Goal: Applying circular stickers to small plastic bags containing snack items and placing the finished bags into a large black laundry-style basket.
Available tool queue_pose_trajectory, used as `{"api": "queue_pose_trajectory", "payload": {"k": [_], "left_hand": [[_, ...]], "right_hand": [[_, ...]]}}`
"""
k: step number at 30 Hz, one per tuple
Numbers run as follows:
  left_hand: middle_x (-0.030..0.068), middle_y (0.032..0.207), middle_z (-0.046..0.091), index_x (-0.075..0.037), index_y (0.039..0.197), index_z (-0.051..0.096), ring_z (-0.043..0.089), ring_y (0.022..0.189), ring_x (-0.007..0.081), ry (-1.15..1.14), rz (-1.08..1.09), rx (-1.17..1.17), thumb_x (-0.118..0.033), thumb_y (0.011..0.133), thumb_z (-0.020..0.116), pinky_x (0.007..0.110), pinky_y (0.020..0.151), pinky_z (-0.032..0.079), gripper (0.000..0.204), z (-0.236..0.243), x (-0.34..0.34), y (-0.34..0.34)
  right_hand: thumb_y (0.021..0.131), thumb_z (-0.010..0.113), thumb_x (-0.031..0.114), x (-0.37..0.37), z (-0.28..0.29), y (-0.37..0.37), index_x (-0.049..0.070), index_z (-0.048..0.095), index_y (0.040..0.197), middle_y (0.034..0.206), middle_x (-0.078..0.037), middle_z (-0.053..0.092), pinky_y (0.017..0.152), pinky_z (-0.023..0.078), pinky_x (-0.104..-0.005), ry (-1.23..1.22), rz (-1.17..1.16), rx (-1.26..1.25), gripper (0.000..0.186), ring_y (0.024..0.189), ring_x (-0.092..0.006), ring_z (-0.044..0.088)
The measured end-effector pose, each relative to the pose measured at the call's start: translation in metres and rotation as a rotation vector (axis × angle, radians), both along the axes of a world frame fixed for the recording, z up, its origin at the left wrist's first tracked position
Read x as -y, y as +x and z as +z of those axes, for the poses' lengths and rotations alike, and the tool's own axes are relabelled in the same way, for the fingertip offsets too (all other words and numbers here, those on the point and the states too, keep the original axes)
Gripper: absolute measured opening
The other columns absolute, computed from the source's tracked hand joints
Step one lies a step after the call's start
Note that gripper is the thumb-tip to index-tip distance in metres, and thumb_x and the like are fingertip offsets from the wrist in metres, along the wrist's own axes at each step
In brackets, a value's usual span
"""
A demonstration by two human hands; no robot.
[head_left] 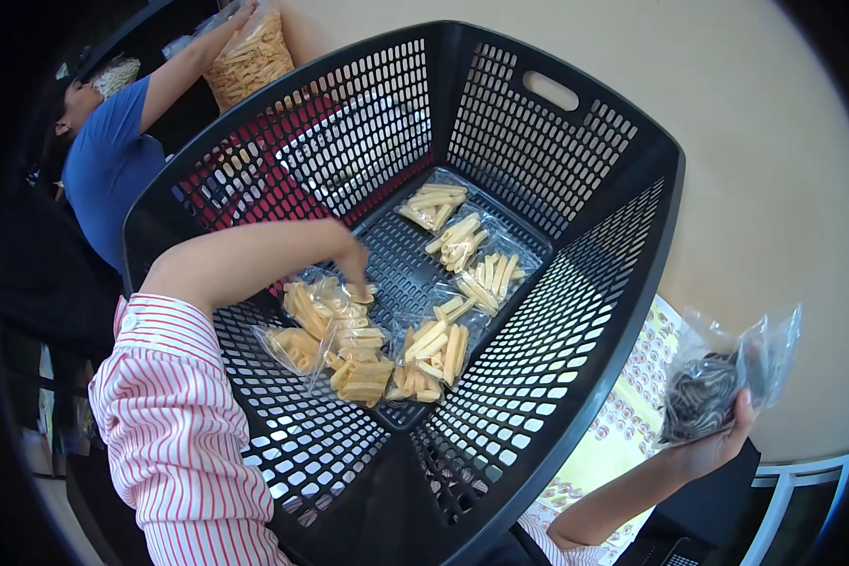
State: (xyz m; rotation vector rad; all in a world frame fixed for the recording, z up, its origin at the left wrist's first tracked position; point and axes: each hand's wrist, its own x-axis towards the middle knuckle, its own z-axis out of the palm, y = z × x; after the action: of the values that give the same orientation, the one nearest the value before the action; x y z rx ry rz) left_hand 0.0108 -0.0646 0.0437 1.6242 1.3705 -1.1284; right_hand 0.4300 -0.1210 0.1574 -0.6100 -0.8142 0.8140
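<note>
A black perforated plastic basket holds several clear bags of pale yellow stick pieces along its far and right side, with deeper-yellow bagged pieces at its near left. My left hand reaches into the basket just over those left bags, fingers bent downward; what they grip, if anything, is hidden. Outside the basket at the lower right, my right hand grips a clear bag of dark grey, coiled-looking pieces, raised beside the basket's rim.
At upper left a co-worker in a blue shirt has an arm raised to a large bag of yellow pieces. A patterned yellow sheet lies right of the basket, near a pale wall or surface and white metal bars.
</note>
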Motion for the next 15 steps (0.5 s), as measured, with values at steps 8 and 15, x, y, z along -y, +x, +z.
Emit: {"api": "queue_pose_trajectory", "payload": {"k": [8,15], "left_hand": [[0.0143,0.092,0.060,-0.002,0.103,0.054,0.057,0.085,0.0240,0.063,0.142,0.315,-0.038,0.070,0.067,0.036,0.073,0.045,0.051,-0.051,-0.001,-0.025],[0.0147,0.082,0.057,0.001,0.104,0.050,0.056,0.077,0.0214,0.778,0.006,0.599,-0.037,0.078,0.061,0.033,0.068,0.045,0.047,0.007,-0.052,0.006]], "right_hand": [[0.078,0.052,0.013,0.000,-0.035,-0.005,-0.007,0.048,0.105,0.093,-0.015,0.058,0.070,0.050,-0.0319,-0.118,-0.009,-0.089,0.033,0.079,-0.0222,0.060],[0.076,0.052,0.012,0.005,-0.033,-0.013,-0.005,0.049,0.103,0.093,-0.015,0.057,0.072,0.050,-0.0320,-0.127,0.069,-0.059,0.032,0.080,-0.0219,0.060]]}}
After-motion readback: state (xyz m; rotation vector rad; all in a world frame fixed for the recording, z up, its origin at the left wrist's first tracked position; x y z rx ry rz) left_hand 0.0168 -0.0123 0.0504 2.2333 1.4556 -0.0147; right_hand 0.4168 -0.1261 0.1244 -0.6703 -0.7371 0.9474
